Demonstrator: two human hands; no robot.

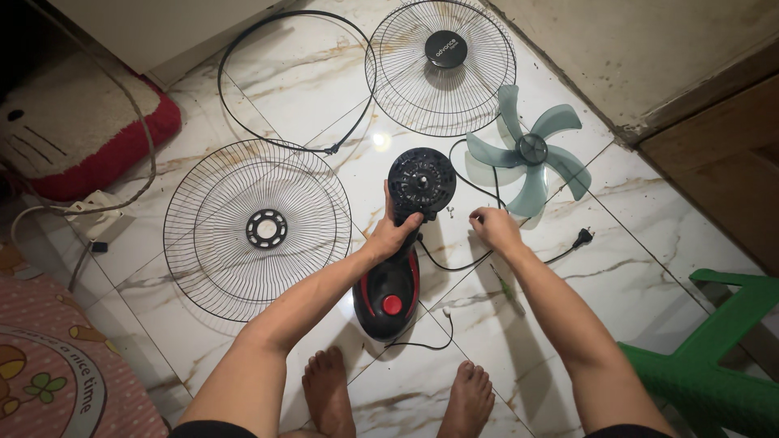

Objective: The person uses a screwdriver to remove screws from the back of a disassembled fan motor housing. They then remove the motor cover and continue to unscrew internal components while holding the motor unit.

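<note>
Gripping the fan motor housing (420, 180) at centre frame, the left hand (391, 231) clamps its lower edge; the right hand (495, 229), just right of it, pinches something small.

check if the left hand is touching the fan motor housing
Touching. The head view shows the left hand wrapped around the neck just under the round black motor housing, thumb lying against its lower edge.
</note>
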